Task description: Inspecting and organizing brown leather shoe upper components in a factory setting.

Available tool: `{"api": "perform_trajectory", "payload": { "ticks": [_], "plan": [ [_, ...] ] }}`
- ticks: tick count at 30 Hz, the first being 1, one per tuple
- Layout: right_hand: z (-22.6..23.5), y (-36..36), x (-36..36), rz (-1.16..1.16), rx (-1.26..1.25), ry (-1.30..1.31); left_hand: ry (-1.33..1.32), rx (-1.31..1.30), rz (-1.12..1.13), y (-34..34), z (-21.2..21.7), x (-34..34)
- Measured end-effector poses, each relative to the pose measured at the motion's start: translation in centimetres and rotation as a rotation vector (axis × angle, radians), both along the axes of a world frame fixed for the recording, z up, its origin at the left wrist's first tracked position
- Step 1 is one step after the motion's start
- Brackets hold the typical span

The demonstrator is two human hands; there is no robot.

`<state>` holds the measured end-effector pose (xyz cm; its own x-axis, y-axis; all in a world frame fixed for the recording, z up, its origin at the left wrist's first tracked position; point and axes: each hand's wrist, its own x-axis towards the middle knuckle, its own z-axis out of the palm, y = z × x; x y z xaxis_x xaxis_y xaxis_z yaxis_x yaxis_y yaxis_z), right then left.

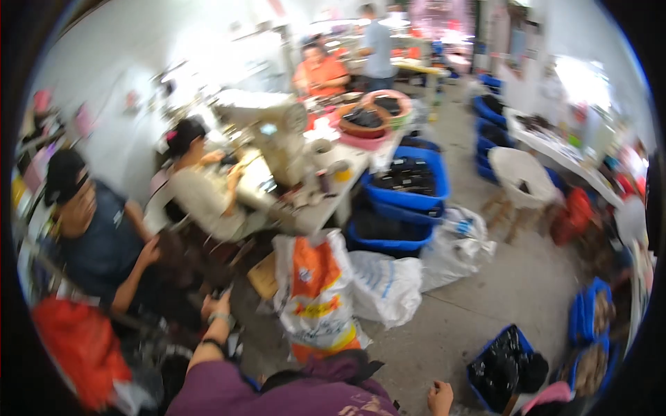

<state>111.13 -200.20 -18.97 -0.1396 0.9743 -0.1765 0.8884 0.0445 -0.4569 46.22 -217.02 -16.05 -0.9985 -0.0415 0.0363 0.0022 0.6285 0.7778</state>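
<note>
My left hand (216, 305) reaches forward at the lower left, a watch and a dark band on its wrist. Its fingers look closed around a small dark thing that blur keeps me from naming. To its right stands an orange and white woven sack (313, 295). My right hand (440, 398) hangs low at the bottom edge, fingers curled in, with nothing visible in it. Nearest to that hand is a blue crate (474, 374) of black plastic-wrapped goods. A person in a dark shirt (104, 236) sits to the left of my left hand.
White sacks (385, 288) and stacked blue tubs (444, 182) of black pieces stand beside a sewing table. A person in a light shirt (201, 184) works at a sewing machine (277, 135). A white chair (524, 177) stands at right; red cloth (76, 347) lies at lower left.
</note>
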Motion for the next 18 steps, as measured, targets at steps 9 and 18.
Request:
{"api": "perform_trajectory", "payload": {
  "ticks": [9, 18],
  "plan": [
    [-6.7, 8.6, 5.2, 0.253, -0.221, 0.096, -0.104, -0.072, 0.118, 9.1, -3.4, 4.3],
    [-5.4, 24.0, 13.0, 0.023, -0.254, -0.069, -0.845, -0.384, -0.528, 23.1, -14.4, 15.9]
  ]
}}
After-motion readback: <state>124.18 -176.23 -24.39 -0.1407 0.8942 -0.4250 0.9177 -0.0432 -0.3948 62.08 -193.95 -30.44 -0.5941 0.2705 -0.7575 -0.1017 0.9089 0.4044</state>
